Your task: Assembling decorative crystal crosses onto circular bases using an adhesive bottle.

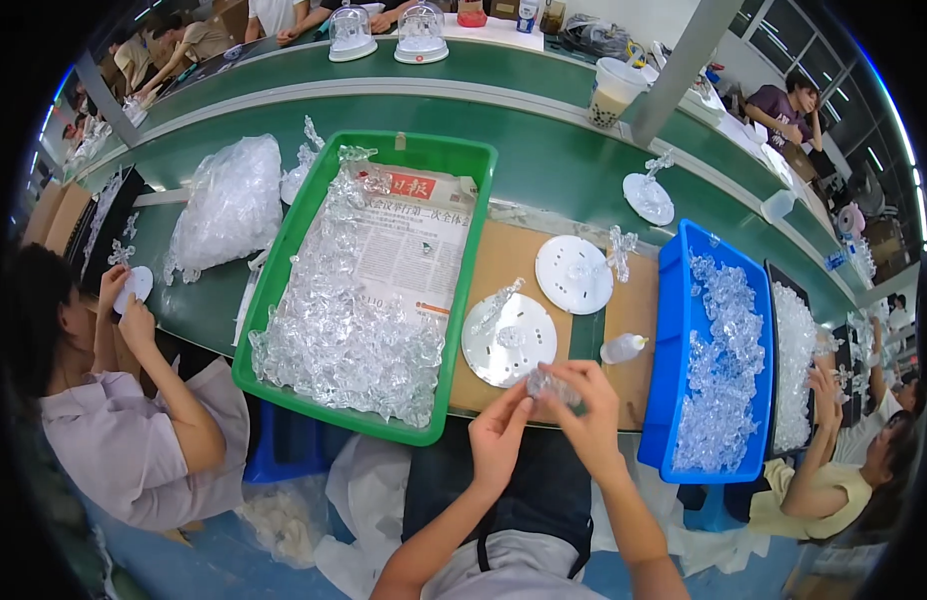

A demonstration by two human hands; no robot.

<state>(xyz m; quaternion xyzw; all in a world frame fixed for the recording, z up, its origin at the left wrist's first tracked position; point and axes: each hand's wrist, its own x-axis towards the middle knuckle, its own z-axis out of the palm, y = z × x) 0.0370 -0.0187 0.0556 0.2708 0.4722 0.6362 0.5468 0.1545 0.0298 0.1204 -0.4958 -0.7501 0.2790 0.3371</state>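
Observation:
Over the near edge of the table, my left hand and my right hand meet around a small clear plastic piece. Both hands are closed, fingertips pinching it from either side; its exact shape is partly hidden by the fingers. Just beyond lies a round white disc with small slots and a clear plastic figure on it. A second white disc sits farther back, with another clear figure at its right edge. To the right of my hands, a small squeeze bottle rests on its side on the cardboard.
A green tray of clear pieces, partly lined with newspaper, stands left. On the right is a blue tray of similar pieces. A bulging plastic bag, a drink cup and another disc lie farther off. Co-workers sit at both sides.

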